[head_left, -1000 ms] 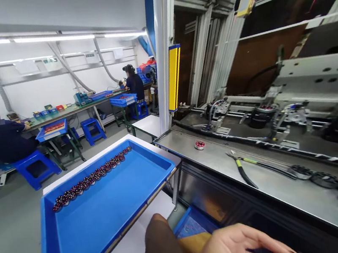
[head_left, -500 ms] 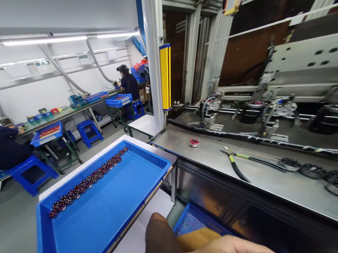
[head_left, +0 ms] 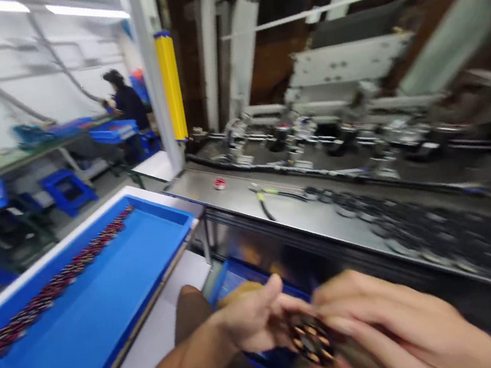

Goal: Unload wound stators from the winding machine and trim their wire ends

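Observation:
A round dark motor stator with copper-coloured windings (head_left: 311, 342) is between my two hands, low in the view. My left hand (head_left: 260, 318) grips it from the left, thumb pointing up and some fingers beneath. From the right, the fingers of my right hand (head_left: 383, 317) are pressed together at its upper right edge. Motion blur softens its outline. To the left, a row of similar small round parts (head_left: 62, 276) lies along the far side of a blue tray (head_left: 102, 337).
A metal ledge (head_left: 199, 185) fronts the machine, bearing one red round part (head_left: 220, 183), pliers (head_left: 263, 201) and many black rings (head_left: 385, 211). A yellow guard post (head_left: 171, 87) stands behind. One person (head_left: 128, 103) sits at a far bench.
My view has turned right, bringing more black rings into sight. Both hands now show with the stator between them; before, only part of a hand showed at the bottom.

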`<action>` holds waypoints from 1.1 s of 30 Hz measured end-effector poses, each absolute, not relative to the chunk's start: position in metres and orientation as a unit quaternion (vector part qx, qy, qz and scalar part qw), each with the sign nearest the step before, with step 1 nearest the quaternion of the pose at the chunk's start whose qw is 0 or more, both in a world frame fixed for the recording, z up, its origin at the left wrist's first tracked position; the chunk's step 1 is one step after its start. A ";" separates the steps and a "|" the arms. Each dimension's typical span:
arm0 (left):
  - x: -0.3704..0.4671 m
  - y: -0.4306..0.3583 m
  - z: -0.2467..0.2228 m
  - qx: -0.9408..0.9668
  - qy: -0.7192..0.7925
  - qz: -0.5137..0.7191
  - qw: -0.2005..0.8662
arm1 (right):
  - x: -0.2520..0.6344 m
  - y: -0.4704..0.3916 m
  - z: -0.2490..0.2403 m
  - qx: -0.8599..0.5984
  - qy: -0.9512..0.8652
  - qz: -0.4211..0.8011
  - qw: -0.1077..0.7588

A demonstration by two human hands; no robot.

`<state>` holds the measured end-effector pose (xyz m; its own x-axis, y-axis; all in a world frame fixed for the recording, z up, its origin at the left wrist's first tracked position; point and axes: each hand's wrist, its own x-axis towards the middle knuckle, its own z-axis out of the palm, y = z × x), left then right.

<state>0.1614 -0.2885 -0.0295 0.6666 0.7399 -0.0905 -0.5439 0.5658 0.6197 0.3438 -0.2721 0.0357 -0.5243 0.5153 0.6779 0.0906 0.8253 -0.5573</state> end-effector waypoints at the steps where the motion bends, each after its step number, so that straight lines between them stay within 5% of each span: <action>1: 0.161 -0.291 -0.027 0.315 0.157 0.306 0.885 | 0.342 -0.275 0.042 -0.172 -0.848 0.235 0.443; 3: 0.157 -0.293 -0.023 0.366 0.138 0.275 0.878 | 0.340 -0.273 0.045 -0.160 -0.841 0.223 0.466; 14: 0.164 -0.291 -0.024 0.460 0.255 0.614 0.589 | 0.349 -0.266 0.028 -0.242 -0.780 0.239 0.526; 25: 0.165 -0.290 -0.026 0.516 0.283 0.576 0.567 | 0.349 -0.268 0.024 -0.257 -0.741 0.264 0.561; 28: 0.163 -0.283 -0.028 0.511 0.275 0.588 0.564 | 0.341 -0.279 0.024 -0.329 -0.657 0.369 0.569; 33: 0.160 -0.275 -0.025 0.497 0.270 0.590 0.577 | 0.325 -0.290 0.009 -0.302 -0.423 0.714 0.469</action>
